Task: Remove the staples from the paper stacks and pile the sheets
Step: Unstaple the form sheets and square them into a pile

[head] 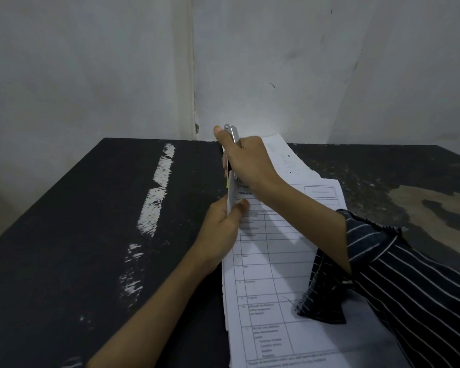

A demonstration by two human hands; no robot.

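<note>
A stack of printed form sheets (271,266) lies on the dark table (91,235), running from the front edge toward the wall. My left hand (221,229) pinches the stack's upper left corner between thumb and fingers and lifts it on edge. My right hand (246,160) grips a metal staple remover (233,132) and holds it down at that lifted corner. Only the tool's silver top end shows above the fist. The staple itself is hidden behind my hands. A second sheet (284,155) pokes out beyond the stack near the wall.
The table's dark top has scraped white streaks (154,197) on the left and a worn tan patch (422,203) at the right. Grey walls (276,62) meet in a corner just behind the table. My striped sleeve (383,274) hangs over the right part of the stack.
</note>
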